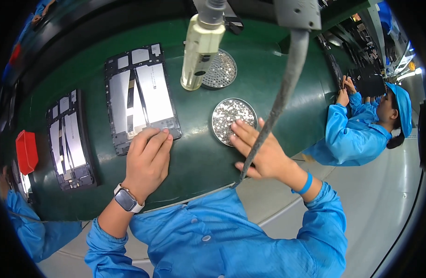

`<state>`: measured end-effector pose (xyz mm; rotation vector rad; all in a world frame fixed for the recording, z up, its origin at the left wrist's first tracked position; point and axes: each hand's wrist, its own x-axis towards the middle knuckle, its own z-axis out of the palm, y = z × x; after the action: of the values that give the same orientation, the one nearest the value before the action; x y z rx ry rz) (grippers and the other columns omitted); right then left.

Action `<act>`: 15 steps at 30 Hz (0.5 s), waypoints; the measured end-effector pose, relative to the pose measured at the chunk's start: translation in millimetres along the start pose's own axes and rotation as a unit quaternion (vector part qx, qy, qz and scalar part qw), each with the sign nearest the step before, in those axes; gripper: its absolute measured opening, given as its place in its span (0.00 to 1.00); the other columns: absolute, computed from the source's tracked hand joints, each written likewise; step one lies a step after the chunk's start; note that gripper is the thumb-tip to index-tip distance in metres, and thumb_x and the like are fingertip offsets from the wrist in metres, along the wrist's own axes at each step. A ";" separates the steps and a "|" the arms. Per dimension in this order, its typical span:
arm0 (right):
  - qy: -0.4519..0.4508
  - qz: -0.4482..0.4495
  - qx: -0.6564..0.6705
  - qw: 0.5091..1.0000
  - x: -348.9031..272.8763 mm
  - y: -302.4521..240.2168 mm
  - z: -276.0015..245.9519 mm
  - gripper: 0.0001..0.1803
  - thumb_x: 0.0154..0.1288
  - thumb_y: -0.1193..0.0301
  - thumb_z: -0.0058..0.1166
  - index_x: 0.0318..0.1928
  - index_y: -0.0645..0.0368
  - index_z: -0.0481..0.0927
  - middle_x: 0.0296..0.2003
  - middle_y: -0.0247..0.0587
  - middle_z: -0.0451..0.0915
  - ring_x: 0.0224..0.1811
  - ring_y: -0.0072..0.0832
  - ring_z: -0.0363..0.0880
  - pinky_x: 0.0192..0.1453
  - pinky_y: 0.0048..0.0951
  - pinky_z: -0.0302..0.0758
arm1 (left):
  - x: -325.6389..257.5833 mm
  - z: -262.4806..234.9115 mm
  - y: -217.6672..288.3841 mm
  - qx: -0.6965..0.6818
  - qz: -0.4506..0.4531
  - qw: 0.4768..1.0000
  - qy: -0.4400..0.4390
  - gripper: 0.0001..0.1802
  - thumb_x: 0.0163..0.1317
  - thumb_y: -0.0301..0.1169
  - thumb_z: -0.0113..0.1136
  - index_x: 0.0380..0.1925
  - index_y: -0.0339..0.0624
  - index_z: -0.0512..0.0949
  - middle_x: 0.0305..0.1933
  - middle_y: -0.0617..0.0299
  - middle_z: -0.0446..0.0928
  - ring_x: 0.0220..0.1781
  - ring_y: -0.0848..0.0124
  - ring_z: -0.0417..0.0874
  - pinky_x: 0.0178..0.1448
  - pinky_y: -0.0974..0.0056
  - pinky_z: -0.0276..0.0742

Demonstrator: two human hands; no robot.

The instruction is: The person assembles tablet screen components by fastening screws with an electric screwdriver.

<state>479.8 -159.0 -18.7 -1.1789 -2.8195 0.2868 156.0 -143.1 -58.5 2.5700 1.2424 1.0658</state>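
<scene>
My left hand (150, 160), with a watch (125, 199) on its wrist, rests on the lower edge of an opened tablet (150, 92). Its fingers are bent and close together over that edge; the thumb is hidden. The tablet lies with its silver inner panels and black frame showing. Fingers apart, my right hand (273, 160) reaches into a round dish (214, 132) full of small silvery metal pieces. Its fingertips touch the pieces near the dish's right side. A grey cable (282, 92) hangs in front of this hand and hides part of it.
Another opened tablet (67, 139) lies to the left, beside a red tray (27, 152). Behind the dish stands a second round container (224, 69) of small pieces, partly covered by a hanging yellowish tool (196, 60). A co-worker (356, 132) in blue works at the right.
</scene>
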 end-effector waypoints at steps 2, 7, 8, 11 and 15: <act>-0.026 -0.022 0.014 0.999 -1.9 -13.0 5.6 0.36 0.64 0.53 0.58 0.68 0.58 0.70 0.71 0.54 0.66 0.76 0.48 0.62 0.77 0.64 0.48 | -2.4 -1.6 0.3 -0.005 0.003 1.000 0.006 0.17 0.48 0.18 0.65 0.41 0.30 0.82 0.48 0.55 0.80 0.51 0.56 0.80 0.53 0.55 0.78; 0.131 0.060 0.001 0.990 35.5 -7.1 23.9 0.45 0.49 0.58 0.70 0.67 0.61 0.69 0.72 0.66 0.60 0.75 0.60 0.59 0.75 0.62 0.54 | -13.8 -0.9 -5.3 0.027 0.015 0.999 -0.014 0.16 0.48 0.23 0.63 0.40 0.32 0.82 0.49 0.55 0.79 0.55 0.56 0.79 0.56 0.54 0.79; 0.187 0.058 0.027 0.980 47.2 0.5 25.3 0.50 0.44 0.59 0.72 0.68 0.65 0.67 0.70 0.68 0.61 0.73 0.62 0.60 0.75 0.56 0.58 | -15.1 -1.9 -6.9 0.022 0.019 1.000 -0.006 0.16 0.50 0.22 0.64 0.42 0.32 0.82 0.49 0.55 0.79 0.53 0.56 0.80 0.56 0.54 0.79; 0.225 0.103 0.063 0.967 50.8 7.5 21.4 0.52 0.42 0.55 0.73 0.65 0.73 0.69 0.62 0.67 0.70 0.63 0.59 0.70 0.70 0.49 0.66 | -20.3 4.1 -7.2 0.006 0.019 1.000 0.021 0.16 0.52 0.24 0.63 0.43 0.33 0.81 0.49 0.56 0.79 0.53 0.56 0.80 0.55 0.55 0.79; 0.211 0.134 0.097 0.963 30.7 5.0 27.8 0.58 0.38 0.61 0.74 0.71 0.68 0.63 0.66 0.61 0.66 0.68 0.55 0.67 0.74 0.47 0.61 | -14.4 6.6 -1.2 0.008 0.028 0.999 0.031 0.15 0.53 0.26 0.62 0.42 0.33 0.81 0.50 0.56 0.79 0.57 0.58 0.78 0.56 0.56 0.78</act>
<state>457.9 -137.7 -47.0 -1.3828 -2.2189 0.2784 153.2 -151.3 -71.8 2.6188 1.2032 1.1583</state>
